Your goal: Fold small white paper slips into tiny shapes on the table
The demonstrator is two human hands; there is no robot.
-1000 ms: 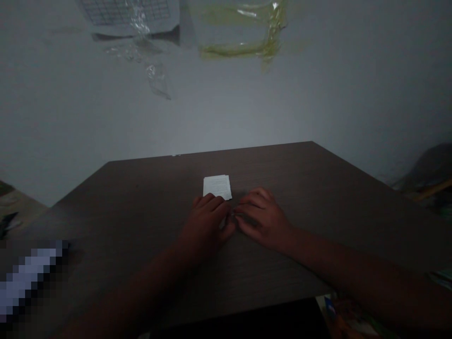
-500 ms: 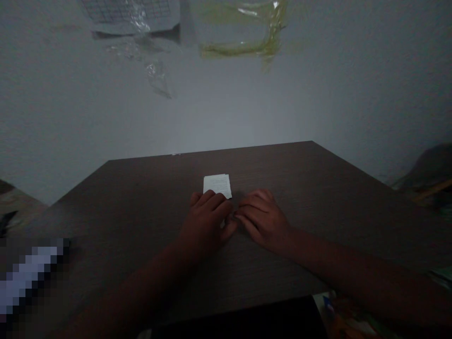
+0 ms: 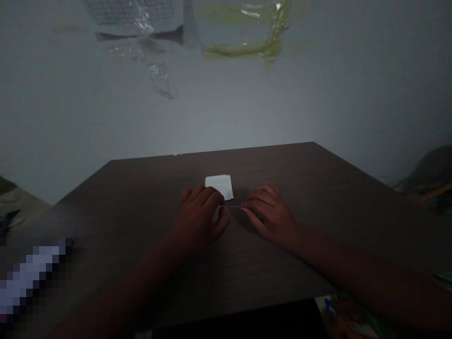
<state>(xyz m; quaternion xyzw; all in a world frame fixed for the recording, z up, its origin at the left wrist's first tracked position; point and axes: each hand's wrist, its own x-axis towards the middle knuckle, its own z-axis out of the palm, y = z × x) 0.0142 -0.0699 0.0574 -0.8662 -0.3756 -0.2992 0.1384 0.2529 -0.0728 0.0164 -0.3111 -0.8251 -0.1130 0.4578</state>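
Observation:
A small stack of white printed paper slips [image 3: 221,185] lies near the middle of the dark wooden table [image 3: 141,197]. Just in front of it, my left hand [image 3: 199,219] has its fingers curled and pinched on the left end of a thin pale strip [image 3: 233,206]. My right hand [image 3: 270,214] pinches the strip's right end with the fingers curled down on the table. The strip stretches between the two hands, a little above the tabletop. The light is dim, so what the strip is made of is unclear.
A pale wall [image 3: 353,84] stands behind the table, with taped plastic sheets [image 3: 243,33] and a gridded sheet [image 3: 130,9] stuck high on it. A blurred-out patch [image 3: 28,278] covers the table's front left. Cluttered items [image 3: 431,179] sit beyond the right edge.
My two hands have drawn apart, left hand leftward and right hand rightward, and the thin strip now shows between them. The paper stack has not moved.

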